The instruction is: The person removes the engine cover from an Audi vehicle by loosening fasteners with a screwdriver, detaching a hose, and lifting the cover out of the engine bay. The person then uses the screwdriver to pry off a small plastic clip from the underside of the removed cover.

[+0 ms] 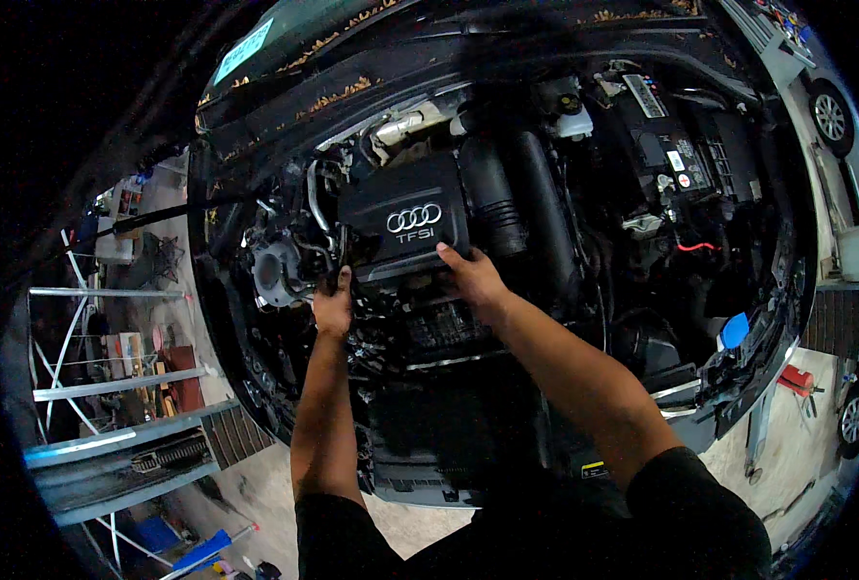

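Black plastic squarish eng. cover [396, 196], gripped under R hand [478, 282] thumb, is best kept level; L hand [333, 309]: grip can't be told.

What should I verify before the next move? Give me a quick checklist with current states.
1. Right grip thumb on the engine cover's front edge: ok.
2. Right fingers hooked beneath that edge: cannot tell, hidden.
3. Left grip firmly on the cover: cannot tell; it is at the left front corner.
4. Red wire away from both grips: ok.
5. Blue cap away from both grips: ok.
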Action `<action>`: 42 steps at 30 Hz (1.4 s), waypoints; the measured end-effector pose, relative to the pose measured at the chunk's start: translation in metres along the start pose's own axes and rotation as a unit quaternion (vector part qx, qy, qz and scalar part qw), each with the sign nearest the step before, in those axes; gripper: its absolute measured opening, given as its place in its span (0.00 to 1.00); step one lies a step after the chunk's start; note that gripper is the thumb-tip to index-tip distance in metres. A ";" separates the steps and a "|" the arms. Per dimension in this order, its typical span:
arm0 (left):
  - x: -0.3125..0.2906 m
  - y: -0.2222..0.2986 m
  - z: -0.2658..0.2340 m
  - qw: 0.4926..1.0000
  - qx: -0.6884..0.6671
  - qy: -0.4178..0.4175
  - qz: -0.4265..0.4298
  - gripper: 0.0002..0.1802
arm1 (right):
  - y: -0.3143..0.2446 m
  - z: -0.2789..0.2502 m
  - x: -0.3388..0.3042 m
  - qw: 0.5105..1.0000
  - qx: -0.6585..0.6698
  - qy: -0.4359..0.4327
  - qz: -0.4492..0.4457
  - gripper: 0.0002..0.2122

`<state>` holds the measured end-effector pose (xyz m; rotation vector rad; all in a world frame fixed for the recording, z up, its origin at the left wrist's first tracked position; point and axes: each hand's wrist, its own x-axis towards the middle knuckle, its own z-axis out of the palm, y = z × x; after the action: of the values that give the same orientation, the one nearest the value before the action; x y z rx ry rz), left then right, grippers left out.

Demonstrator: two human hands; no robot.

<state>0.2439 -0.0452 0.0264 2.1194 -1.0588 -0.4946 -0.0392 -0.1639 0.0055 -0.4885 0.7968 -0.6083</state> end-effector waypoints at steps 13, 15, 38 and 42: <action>-0.037 0.002 -0.008 0.996 -0.069 -0.026 -0.042 0.21 | -0.014 0.021 -0.018 0.995 0.040 0.093 -0.015 0.26; -0.038 -0.031 -0.005 0.989 -0.148 -0.027 -0.003 0.22 | -0.011 0.021 -0.015 0.995 0.037 0.081 -0.046 0.26; 0.046 0.125 0.037 0.966 0.222 -0.120 -0.058 0.46 | -0.014 0.011 0.023 0.994 0.104 0.012 -0.010 0.16; 0.060 0.130 0.058 0.940 0.301 -0.117 -0.111 0.53 | -0.011 0.012 0.026 0.998 0.049 0.024 -0.030 0.11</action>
<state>0.1744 -0.1718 0.0806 2.7981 -1.2210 -0.5943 -0.0190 -0.1871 0.0068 -0.4108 0.7969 -0.7144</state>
